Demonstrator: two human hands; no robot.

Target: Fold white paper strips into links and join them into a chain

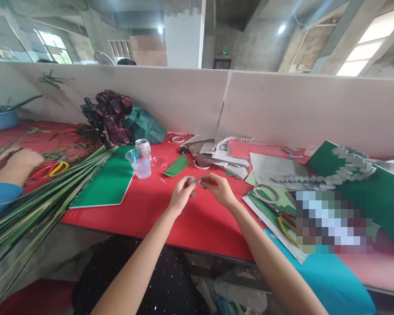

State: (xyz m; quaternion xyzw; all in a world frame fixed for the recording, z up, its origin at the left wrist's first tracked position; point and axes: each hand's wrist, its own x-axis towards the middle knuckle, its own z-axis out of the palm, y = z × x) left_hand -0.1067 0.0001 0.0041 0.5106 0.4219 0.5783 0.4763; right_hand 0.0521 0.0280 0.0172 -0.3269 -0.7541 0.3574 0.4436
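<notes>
Red table [157,210] along a low white partition [282,109]; beyond it a bare concrete room, ceiling lights lit, windows at both sides.

Over the middle of the table, just above the red top: left hand [180,195] and right hand [220,189], fingertips meeting on a small grey folded paper piece [194,181]; both pinched on it, each from its own side; finer detail of the piece too small to tell.

Behind the hands: one clear plastic cup [139,164], one can [143,148] just behind and touching or nearly touching it, one clear lid [159,162] beside them; one small stack of green strips [177,166].

At left: one green board [108,183] lying flat; one bundle of long green leaves [42,205] partly over its edge; one pair of scissors with red and yellow handles [51,169]; one blue basin [1,120] at the far corner; another person's hand [22,158] and blue sleeve [1,197] at the edge.

At the back: one plaid cloth [111,116] heaped beside one green paper bag [144,126]; two tape rolls, one [177,139] near the wall, one [202,165] by a heap of papers [223,155].

At right: one printed sheet [272,168]; one chain of grey folded pieces [331,173] curving over a large green board [381,197]; one larger tape ring [265,193]; a second pair of scissors [287,223] with red and yellow handles; one teal cloth [331,275] over the near edge; a blurred patch beside it, contents not readable.
</notes>
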